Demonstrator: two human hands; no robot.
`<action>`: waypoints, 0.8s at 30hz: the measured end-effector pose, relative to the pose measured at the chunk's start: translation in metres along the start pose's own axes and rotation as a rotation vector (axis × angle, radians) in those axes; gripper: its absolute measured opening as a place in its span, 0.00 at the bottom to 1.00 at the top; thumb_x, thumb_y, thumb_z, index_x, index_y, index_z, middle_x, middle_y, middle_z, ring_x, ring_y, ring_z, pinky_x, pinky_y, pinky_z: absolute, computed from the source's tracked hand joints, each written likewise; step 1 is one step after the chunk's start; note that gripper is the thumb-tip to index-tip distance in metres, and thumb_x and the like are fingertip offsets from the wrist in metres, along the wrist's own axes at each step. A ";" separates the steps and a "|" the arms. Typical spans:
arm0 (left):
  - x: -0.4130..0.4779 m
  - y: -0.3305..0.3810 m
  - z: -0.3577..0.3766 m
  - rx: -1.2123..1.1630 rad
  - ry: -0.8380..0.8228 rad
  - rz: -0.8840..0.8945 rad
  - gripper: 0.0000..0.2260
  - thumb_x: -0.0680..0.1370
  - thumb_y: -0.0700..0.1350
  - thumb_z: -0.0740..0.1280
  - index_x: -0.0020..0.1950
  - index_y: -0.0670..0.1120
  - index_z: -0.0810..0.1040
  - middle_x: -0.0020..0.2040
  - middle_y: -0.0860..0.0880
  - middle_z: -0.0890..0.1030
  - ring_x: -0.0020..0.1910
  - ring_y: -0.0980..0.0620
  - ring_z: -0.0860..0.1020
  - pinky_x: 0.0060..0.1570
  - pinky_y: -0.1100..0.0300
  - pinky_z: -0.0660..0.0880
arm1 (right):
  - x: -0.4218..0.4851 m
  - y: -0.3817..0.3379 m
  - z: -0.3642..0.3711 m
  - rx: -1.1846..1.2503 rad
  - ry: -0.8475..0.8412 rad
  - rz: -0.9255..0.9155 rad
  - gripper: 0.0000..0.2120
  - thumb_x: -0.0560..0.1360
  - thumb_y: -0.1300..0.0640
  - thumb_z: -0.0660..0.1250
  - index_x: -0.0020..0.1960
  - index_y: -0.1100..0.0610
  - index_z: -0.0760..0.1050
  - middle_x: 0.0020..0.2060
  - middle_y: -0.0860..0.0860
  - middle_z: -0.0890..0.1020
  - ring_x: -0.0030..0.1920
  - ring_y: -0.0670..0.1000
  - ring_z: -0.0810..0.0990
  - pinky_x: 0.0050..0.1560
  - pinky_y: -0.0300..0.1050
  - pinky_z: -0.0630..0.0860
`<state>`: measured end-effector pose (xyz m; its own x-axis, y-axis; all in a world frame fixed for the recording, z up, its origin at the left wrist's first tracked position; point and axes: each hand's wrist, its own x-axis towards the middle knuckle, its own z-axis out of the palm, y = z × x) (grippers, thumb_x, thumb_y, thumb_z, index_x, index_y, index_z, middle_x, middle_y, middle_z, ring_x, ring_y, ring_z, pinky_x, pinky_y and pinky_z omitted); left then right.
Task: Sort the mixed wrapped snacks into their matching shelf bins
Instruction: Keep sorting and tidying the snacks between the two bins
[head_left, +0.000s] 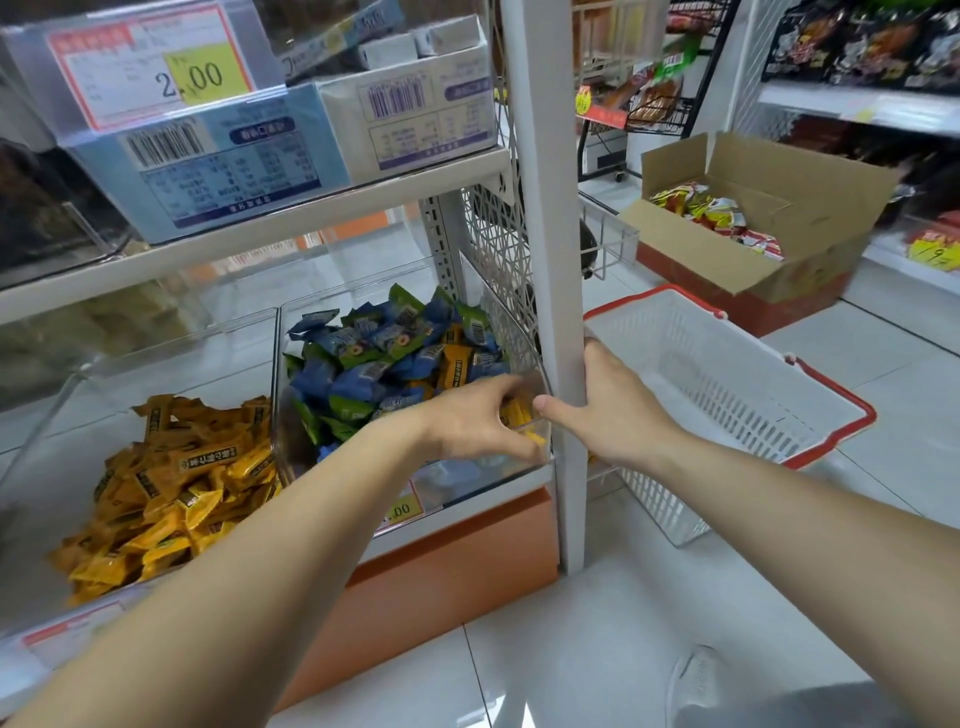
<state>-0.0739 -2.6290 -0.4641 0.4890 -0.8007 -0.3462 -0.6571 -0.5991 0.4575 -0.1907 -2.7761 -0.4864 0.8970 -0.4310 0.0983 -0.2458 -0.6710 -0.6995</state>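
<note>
The left hand (478, 421) curls its fingers round yellow wrapped snacks (522, 418) in the clear plastic bin's (483, 475) right front corner. The right hand (608, 405) grips the white metal shelf post (550, 208).

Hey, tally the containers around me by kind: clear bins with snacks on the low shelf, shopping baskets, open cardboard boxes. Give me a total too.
Clear snack bins on the low shelf: 2, the yellow-snack bin and the mixed bin
Shopping baskets: 1, the white basket
Open cardboard boxes: 1, the cardboard box
Total: 4
</note>
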 end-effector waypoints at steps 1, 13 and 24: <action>0.001 0.000 0.003 0.076 0.047 0.008 0.46 0.62 0.65 0.70 0.76 0.52 0.62 0.69 0.50 0.71 0.64 0.50 0.73 0.60 0.59 0.71 | 0.000 0.000 0.000 0.004 0.000 0.002 0.33 0.75 0.43 0.71 0.73 0.56 0.63 0.66 0.54 0.74 0.66 0.55 0.73 0.64 0.57 0.74; 0.013 0.000 0.022 0.249 0.132 -0.029 0.43 0.66 0.61 0.72 0.76 0.49 0.62 0.71 0.48 0.67 0.65 0.47 0.71 0.60 0.52 0.74 | 0.000 0.002 0.001 0.033 0.021 -0.001 0.28 0.76 0.45 0.70 0.71 0.52 0.64 0.64 0.52 0.75 0.63 0.53 0.75 0.63 0.55 0.75; 0.017 0.002 0.023 0.107 0.134 -0.089 0.35 0.66 0.61 0.74 0.70 0.54 0.67 0.56 0.51 0.72 0.52 0.50 0.75 0.48 0.57 0.73 | -0.001 0.001 0.000 0.044 0.029 -0.014 0.28 0.76 0.45 0.70 0.70 0.51 0.65 0.62 0.52 0.76 0.61 0.53 0.76 0.61 0.55 0.76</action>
<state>-0.0797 -2.6434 -0.4878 0.6156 -0.7418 -0.2658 -0.6612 -0.6698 0.3380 -0.1920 -2.7764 -0.4873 0.8888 -0.4400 0.1284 -0.2165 -0.6499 -0.7285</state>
